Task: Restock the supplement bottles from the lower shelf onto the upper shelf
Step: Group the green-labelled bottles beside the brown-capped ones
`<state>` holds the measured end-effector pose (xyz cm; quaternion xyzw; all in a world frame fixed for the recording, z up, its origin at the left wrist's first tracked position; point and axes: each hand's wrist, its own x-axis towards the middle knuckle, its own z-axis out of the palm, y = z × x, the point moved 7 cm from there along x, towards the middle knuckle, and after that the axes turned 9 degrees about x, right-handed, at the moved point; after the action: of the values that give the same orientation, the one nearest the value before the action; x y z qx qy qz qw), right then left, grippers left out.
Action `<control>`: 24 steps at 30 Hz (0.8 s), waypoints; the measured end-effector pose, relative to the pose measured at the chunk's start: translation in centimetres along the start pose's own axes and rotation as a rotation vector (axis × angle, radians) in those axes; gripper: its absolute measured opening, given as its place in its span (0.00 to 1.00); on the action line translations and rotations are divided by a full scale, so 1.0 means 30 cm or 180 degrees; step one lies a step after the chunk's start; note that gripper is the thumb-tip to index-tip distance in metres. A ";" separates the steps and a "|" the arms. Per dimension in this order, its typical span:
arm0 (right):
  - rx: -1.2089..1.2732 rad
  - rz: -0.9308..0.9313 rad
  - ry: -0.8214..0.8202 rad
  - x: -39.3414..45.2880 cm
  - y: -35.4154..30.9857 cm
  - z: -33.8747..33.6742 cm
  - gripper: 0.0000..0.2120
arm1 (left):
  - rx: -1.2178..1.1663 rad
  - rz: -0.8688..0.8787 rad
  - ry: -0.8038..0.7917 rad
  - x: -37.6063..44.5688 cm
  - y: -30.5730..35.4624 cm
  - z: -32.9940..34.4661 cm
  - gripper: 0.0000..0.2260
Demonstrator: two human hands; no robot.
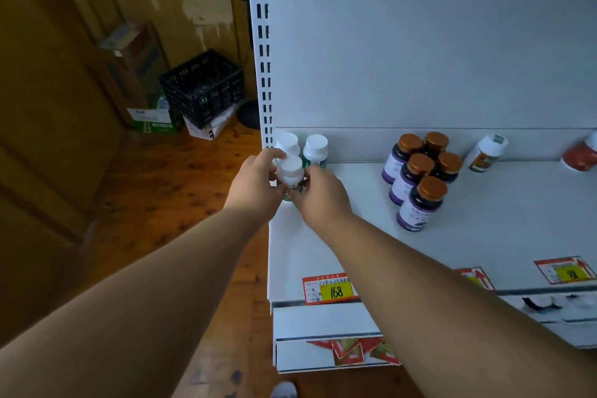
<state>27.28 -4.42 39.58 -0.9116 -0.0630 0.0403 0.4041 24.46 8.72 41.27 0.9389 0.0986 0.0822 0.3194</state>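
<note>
Here, at the upper shelf's (468,236) back left corner, both hands clasp one white-capped bottle (290,173): the left hand (255,181) curls round its left side, the right hand (318,192) pinches its lower right. Two like bottles (303,145) stand just behind (against the back wall). Five brown-capped bottles (420,178) cluster mid-shelf.

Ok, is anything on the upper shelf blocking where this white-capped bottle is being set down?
Nothing visible. Both hands, left hand and right hand, hold the white-capped bottle in front of two white-capped bottles at the upper shelf's left end; the brown-capped bottles stand well right.
</note>
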 end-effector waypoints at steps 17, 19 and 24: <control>0.0261 -0.0304 0.0002 -0.257 0.005 -0.103 0.19 | -0.0199 -0.0372 0.0123 -0.282 0.050 0.003 0.21; 0.0302 -0.0495 0.0050 -0.317 0.009 -0.158 0.18 | -0.0160 -0.0239 0.0177 -0.356 0.104 0.008 0.19; 0.0500 -0.0738 0.0179 -0.488 0.156 -0.327 0.17 | -0.0187 -0.0025 0.0207 -0.550 0.264 0.117 0.16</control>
<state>14.42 -16.88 43.00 -0.8646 -0.1533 -0.0275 0.4778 10.34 -3.40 41.89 0.9256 0.1102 0.1143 0.3437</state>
